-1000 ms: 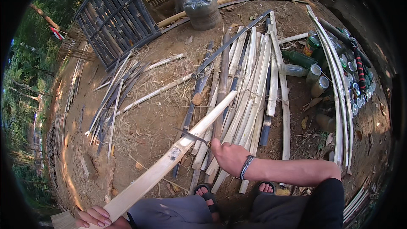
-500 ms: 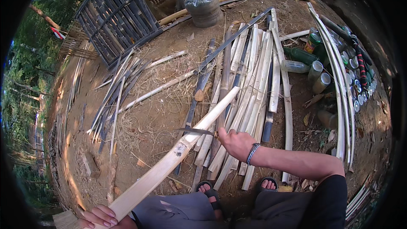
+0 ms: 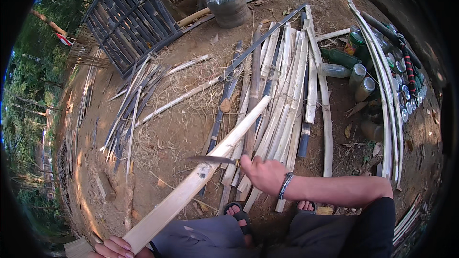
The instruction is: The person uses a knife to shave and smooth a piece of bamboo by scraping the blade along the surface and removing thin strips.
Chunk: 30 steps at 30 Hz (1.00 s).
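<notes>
A long, pale split bamboo strip [image 3: 165, 210] slants up from the lower left, with a dark patch near its middle. My left hand [image 3: 116, 247] is wrapped round its near end at the lower edge. In my right hand [image 3: 265, 176] is a knife [image 3: 210, 159], gripped by a handle mostly hidden in my fist. Its thin dark blade lies crosswise over the strip, just above the dark patch, and seems to touch it. Beyond the strip's far end, many pale split bamboo strips [image 3: 294, 81] lie in a loose pile on the ground.
Thin dark and pale strips [image 3: 129, 105] lie at left among curly shavings [image 3: 167, 138]. Several bottles and jars [image 3: 356, 76] stand at right beside long strips [image 3: 389, 100]. Farther off are a filled plastic bag [image 3: 228, 9] and a slatted bamboo panel [image 3: 129, 19].
My right hand has drawn the knife toward me along the bamboo strip, from beyond the dark patch to just above it. My left hand keeps its hold on the near end.
</notes>
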Each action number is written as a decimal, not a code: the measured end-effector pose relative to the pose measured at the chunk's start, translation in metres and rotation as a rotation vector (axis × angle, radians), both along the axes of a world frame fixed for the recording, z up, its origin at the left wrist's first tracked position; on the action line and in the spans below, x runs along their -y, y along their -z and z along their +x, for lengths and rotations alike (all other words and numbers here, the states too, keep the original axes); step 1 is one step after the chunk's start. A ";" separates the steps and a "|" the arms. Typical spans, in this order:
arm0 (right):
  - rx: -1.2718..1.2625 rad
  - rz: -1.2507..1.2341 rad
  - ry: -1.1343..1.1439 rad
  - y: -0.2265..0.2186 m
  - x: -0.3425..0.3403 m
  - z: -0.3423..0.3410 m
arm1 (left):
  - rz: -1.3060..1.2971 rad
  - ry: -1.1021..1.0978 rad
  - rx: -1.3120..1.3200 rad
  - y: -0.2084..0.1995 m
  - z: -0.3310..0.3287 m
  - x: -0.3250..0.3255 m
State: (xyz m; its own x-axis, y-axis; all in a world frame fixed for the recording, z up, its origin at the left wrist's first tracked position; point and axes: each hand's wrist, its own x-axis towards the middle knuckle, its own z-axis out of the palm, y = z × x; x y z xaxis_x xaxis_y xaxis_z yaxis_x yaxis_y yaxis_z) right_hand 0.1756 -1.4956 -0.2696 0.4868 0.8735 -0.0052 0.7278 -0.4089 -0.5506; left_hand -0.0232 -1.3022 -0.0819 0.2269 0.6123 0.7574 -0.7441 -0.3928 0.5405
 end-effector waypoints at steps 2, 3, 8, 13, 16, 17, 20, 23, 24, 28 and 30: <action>0.074 -0.055 0.108 0.036 0.012 0.035 | 0.030 0.010 -0.028 0.005 0.008 0.002; -0.049 -0.025 0.177 0.020 0.005 0.021 | 0.014 -0.001 0.000 0.004 0.007 0.003; 0.011 -0.018 -0.011 0.001 0.002 0.000 | 0.017 -0.068 -0.001 -0.001 -0.001 -0.002; -0.055 -0.042 0.047 -0.001 0.011 0.011 | -0.001 -0.050 0.013 0.006 0.004 -0.004; -0.081 -0.040 -0.009 -0.018 0.000 -0.009 | 0.026 -0.046 0.009 0.000 -0.003 -0.004; -0.084 -0.067 0.067 -0.002 0.001 0.003 | 0.025 -0.036 0.003 0.000 -0.004 -0.002; 0.001 -0.089 0.138 0.032 0.008 0.037 | 0.043 -0.029 -0.026 0.011 0.010 0.004; -0.023 -0.017 0.044 -0.015 -0.001 0.002 | 0.061 -0.028 0.022 0.005 0.008 0.006; -0.018 -0.003 0.032 -0.013 -0.004 0.002 | 0.066 -0.039 0.024 0.003 0.006 0.006; -0.052 -0.019 0.168 0.024 0.002 0.022 | 0.068 -0.088 -0.038 0.009 0.006 0.000; -0.134 -0.025 0.159 0.017 0.001 0.024 | 0.037 -0.133 -0.022 0.009 0.014 0.005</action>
State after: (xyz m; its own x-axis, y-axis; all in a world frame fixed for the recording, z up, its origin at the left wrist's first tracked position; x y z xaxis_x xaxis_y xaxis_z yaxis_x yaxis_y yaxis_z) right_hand 0.2001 -1.4969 -0.2865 0.6119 0.7846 -0.1001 0.5742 -0.5277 -0.6260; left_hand -0.0087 -1.3070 -0.0913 0.1624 0.6095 0.7760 -0.6721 -0.5074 0.5392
